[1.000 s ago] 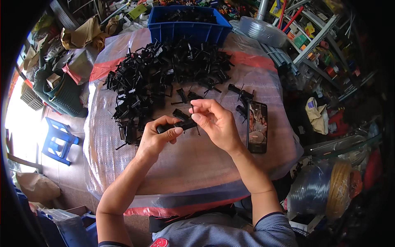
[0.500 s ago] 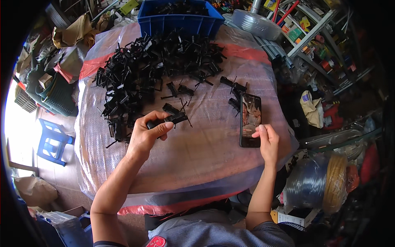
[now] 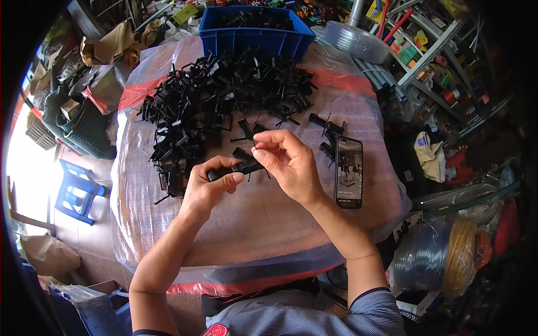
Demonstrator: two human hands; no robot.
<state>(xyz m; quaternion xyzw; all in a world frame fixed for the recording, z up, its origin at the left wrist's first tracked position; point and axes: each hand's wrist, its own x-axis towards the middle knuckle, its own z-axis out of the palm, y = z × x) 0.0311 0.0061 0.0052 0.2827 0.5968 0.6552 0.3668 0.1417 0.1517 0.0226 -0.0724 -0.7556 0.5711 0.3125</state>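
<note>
left hand (image 3: pixel 208 183) grips an oblong black part (image 3: pixel 246 167) and right hand (image 3: pixel 290 167) pinches a thin rod (image 3: pixel 254 143), inward from the near edge of the woven plastic surface (image 3: pixel 263 229).

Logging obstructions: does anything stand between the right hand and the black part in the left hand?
Nothing visible does: the right hand is close beside, perhaps touching, the black part that the left hand holds.
</note>
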